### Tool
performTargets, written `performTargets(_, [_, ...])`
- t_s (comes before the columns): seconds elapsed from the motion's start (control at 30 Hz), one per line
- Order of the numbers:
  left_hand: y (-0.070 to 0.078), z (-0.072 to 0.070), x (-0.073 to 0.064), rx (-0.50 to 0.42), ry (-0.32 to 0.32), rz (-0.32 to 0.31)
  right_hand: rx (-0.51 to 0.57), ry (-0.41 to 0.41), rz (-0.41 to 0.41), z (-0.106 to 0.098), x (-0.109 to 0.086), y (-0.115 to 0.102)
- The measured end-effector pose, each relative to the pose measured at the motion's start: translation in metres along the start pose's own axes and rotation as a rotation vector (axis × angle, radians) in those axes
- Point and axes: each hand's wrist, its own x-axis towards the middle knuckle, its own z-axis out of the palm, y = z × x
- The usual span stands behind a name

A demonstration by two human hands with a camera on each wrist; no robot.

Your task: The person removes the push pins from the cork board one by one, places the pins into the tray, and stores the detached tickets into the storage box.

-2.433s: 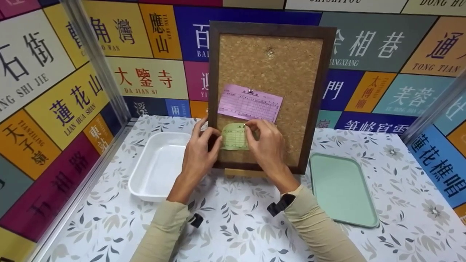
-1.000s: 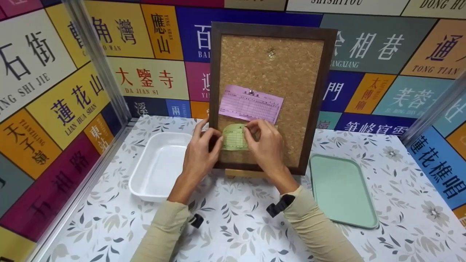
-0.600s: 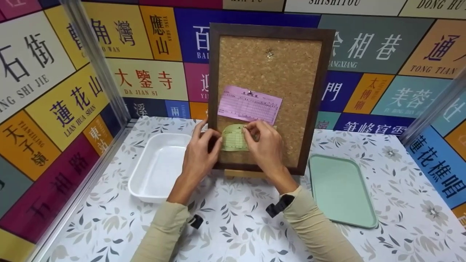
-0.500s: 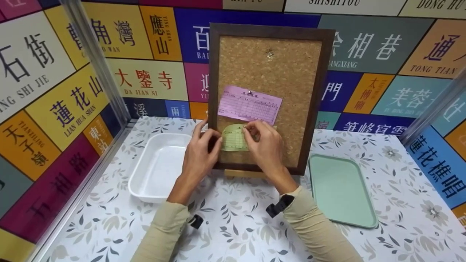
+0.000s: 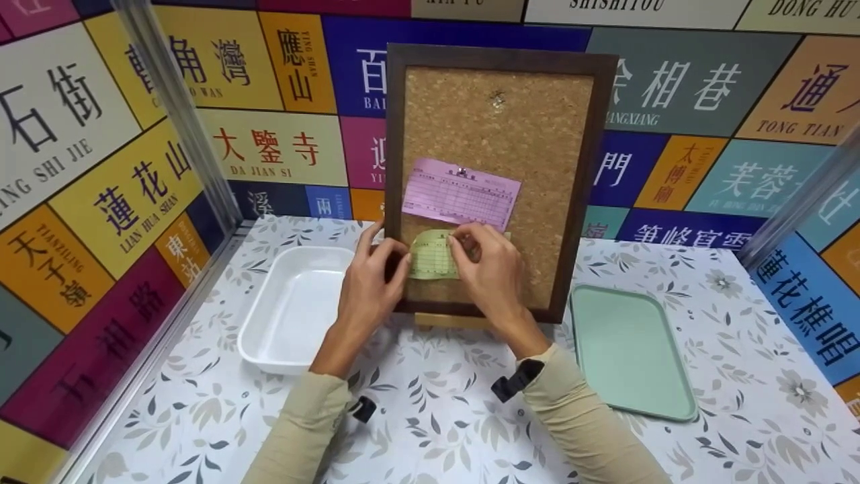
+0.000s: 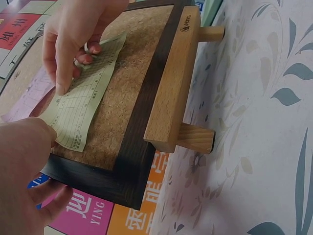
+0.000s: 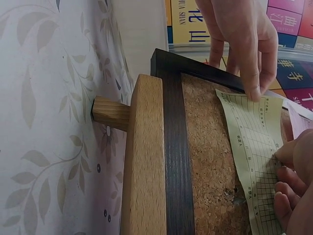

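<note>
A green paper slip [image 5: 431, 255] lies against the lower part of a cork board [image 5: 500, 134] in a dark frame. My left hand [image 5: 369, 282] pinches the slip's left edge between thumb and index finger, while other fingers reach round the frame's left side. At the slip's upper middle, the thumb and index finger of my right hand [image 5: 494, 265] pinch together over what seems a push pin, mostly hidden. Just above hangs a pink slip [image 5: 463, 195], fastened by a pin [image 5: 462, 172]. The right hand covers the green slip's right part in the head view.
Several clear pins [image 5: 497, 100] cluster high on the cork. A wooden easel [image 6: 173, 93] carries the frame at its foot. To the left sits a white tray [image 5: 252, 336]; on the right, a green tray [image 5: 635, 349]. Lettered panels stand behind the table.
</note>
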Motion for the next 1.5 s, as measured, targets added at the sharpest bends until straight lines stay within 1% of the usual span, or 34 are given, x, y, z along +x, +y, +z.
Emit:
performTargets(0.43, [-0.001, 0.001, 0.000, 0.003, 0.001, -0.006, 0.014, -0.020, 0.001, -0.001, -0.001, 0.001])
performTargets(0.77, [0.001, 0.001, -0.001, 0.004, 0.003, -0.018, 0.051, -0.032, 0.019, -0.003, -0.002, 0.001])
performTargets(1.0, [0.001, 0.000, -0.001, -0.005, 0.010, -0.012, 0.096, -0.026, 0.017, -0.005, -0.003, 0.003])
performTargets(1.17, [0.001, 0.000, -0.001, -0.004, 0.007, -0.021, 0.122, -0.030, 0.002, -0.008, -0.001, 0.005])
performTargets(1.33, [0.002, -0.001, -0.001, 0.002, -0.001, -0.032, 0.157, -0.041, 0.009, -0.011, 0.000, 0.007])
performTargets(1.5, [0.002, -0.001, 0.000, -0.001, 0.002, -0.037, 0.167, -0.021, 0.012, -0.017, 0.000, 0.008])
